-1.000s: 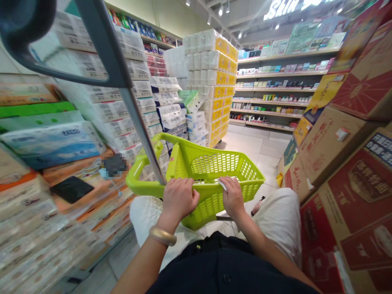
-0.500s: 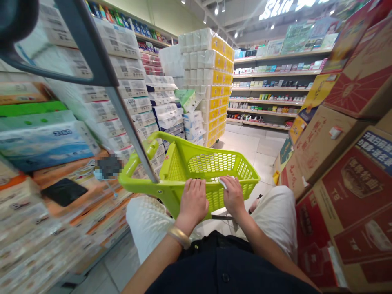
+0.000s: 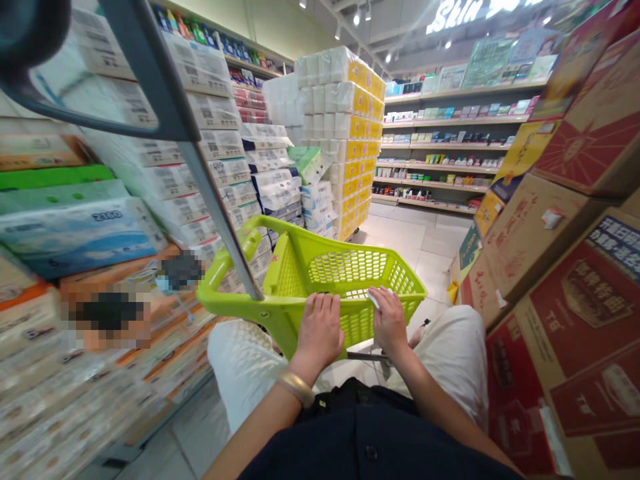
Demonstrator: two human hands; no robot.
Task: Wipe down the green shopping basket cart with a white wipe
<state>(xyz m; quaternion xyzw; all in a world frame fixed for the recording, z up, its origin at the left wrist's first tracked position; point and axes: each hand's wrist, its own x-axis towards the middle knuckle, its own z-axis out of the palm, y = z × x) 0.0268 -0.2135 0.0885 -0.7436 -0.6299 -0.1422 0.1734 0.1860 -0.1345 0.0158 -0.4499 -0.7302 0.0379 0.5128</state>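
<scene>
A lime-green shopping trolley basket (image 3: 345, 251) with perforated walls stands between my knees. My left hand (image 3: 320, 328) is closed over its near rim, fingers curled over the top and a gold bangle at the wrist. Further along the same rim, my right hand (image 3: 389, 323) is closed on a small white cloth or tissue (image 3: 374, 298). That white piece shows only at the fingertips and lies against the rim; the rest is hidden. At the left, the trolley's pull rod (image 3: 220, 217) rises to a dark grey handle (image 3: 170, 87). The basket's visible inside holds no goods.
Packs of tissue (image 3: 75, 233) are stacked to my left. Cardboard cartons (image 3: 575, 280) rise close on my right. A tall wrapped stack of paper rolls (image 3: 350, 133) stands ahead, with shelves of boxed goods (image 3: 445, 143) behind it. Floor tiles (image 3: 400, 233) show between the stacks.
My right hand has slid slightly to the right along the rim with the white piece. My left hand stays on the rim. The view has shifted a little.
</scene>
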